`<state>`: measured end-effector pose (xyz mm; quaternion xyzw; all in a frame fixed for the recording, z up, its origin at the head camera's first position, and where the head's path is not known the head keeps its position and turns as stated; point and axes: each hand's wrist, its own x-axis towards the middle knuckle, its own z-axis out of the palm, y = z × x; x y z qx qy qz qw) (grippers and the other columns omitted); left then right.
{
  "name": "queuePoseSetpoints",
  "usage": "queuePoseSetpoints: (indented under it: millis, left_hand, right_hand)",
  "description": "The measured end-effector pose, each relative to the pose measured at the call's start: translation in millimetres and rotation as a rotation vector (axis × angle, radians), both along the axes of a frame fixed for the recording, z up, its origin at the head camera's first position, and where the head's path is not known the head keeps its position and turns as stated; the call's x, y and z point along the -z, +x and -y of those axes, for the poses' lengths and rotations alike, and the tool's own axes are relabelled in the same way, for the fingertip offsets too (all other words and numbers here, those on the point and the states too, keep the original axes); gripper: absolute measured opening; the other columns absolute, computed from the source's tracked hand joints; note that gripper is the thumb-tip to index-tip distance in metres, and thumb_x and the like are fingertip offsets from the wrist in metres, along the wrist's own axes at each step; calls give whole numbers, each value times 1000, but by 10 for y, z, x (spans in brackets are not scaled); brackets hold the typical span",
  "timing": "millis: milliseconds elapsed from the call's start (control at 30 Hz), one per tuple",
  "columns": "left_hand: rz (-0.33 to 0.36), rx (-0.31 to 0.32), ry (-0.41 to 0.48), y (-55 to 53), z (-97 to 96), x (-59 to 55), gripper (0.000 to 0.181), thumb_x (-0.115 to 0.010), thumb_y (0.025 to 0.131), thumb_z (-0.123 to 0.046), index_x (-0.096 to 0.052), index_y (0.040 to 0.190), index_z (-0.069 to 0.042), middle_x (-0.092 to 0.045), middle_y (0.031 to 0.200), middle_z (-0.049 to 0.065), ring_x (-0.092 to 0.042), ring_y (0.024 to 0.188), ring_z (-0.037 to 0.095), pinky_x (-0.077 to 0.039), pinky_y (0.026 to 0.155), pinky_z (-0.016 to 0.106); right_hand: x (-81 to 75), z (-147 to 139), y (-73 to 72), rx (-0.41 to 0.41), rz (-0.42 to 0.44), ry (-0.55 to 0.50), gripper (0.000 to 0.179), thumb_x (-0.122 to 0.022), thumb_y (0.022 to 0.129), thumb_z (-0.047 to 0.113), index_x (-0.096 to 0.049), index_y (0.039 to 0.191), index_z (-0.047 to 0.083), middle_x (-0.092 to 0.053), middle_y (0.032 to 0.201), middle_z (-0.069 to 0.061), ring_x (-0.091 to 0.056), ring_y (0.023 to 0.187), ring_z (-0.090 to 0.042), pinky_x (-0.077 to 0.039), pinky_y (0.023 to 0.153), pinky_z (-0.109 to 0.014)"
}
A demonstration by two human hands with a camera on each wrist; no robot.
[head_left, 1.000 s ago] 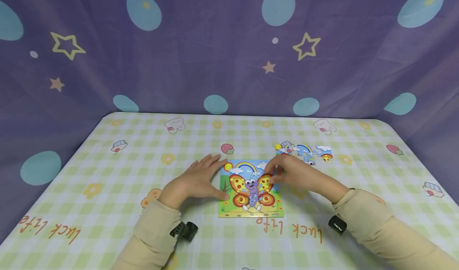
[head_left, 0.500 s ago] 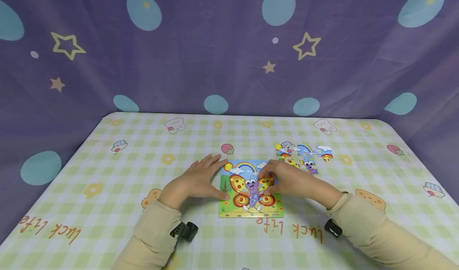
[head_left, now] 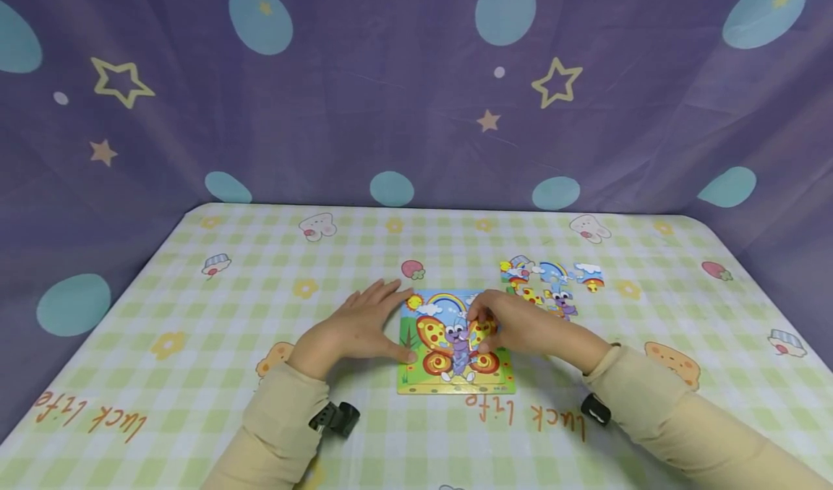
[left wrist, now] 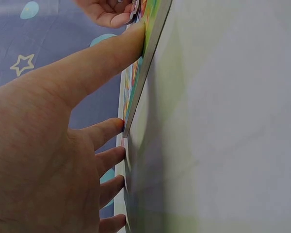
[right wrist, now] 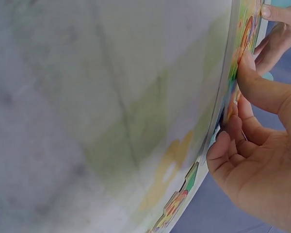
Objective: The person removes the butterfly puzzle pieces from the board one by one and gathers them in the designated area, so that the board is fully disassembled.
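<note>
A square butterfly puzzle board (head_left: 452,385) lies flat on the table. My left hand (head_left: 354,331) is spread at its left side; the thumb touches the board's face and the index fingertip meets its upper left corner. In the left wrist view, the other fingers of the left hand (left wrist: 48,160) stretch out past the board. My right hand (head_left: 520,324) is over the butterfly's right wing, pinching a puzzle piece (left wrist: 134,10) whose edge stands up from the board in the left wrist view. In the right wrist view, the right hand (right wrist: 262,160) largely hides that piece.
Several loose puzzle pieces (head_left: 553,273) lie behind and right of the board, some partly hidden by the right hand. A checked cloth (head_left: 195,374) covers the table, and a purple curtain (head_left: 416,114) hangs behind it.
My right hand has moved slightly left over the right wing, uncovering more of the loose pieces behind it. The left hand and the board have stayed in place.
</note>
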<state>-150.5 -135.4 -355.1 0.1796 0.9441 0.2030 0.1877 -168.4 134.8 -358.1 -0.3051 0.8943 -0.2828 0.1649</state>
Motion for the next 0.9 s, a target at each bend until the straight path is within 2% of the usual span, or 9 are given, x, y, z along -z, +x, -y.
queuePoseSetpoints:
  millis: [167, 367, 633, 767, 900]
  left_hand:
    - [2, -4, -1, -2, -5, 8, 104, -81, 75, -52, -29, 157, -16, -16, 164, 10, -7, 151, 33, -7, 120, 57]
    - [2, -4, -3, -5, -7, 8, 104, -80, 75, -52, -28, 157, -16, -15, 164, 10, -7, 151, 33, -7, 120, 58]
    - [0, 3, -2, -7, -1, 6, 104, -80, 75, -53, -28, 157, -16, -15, 164, 11, -7, 151, 34, -7, 120, 58]
    - [-2, 4, -5, -11, 2, 6, 104, -80, 75, -53, -28, 157, -15, -15, 164, 11, -7, 151, 34, -7, 120, 58]
    - [-3, 4, -2, -10, 3, 9, 104, -81, 75, -52, -28, 157, -15, -16, 164, 12, -8, 151, 34, -7, 120, 58]
  right_hand:
    - [11, 5, 0, 20, 28, -10, 33, -83, 78, 4, -58, 99, 7, -54, 81, 1, -47, 72, -13, -44, 66, -28]
    - [38, 8, -4, 19, -13, 10, 32, -83, 78, 7, -62, 102, 5, -57, 83, 3, -49, 74, -12, -46, 70, -28]
    - [13, 8, 2, 20, -42, 35, 31, -84, 78, 12, -61, 99, 13, -57, 83, 5, -49, 72, -11, -45, 65, -27]
    - [17, -11, -4, 1, -41, 14, 31, -83, 79, 12, -60, 101, 14, -62, 85, 5, -52, 72, -11, -47, 66, -27]
    - [43, -46, -22, -25, -4, -47, 28, -81, 80, 10, -59, 98, 11, -64, 83, 4, -53, 73, -11, -47, 67, -27]
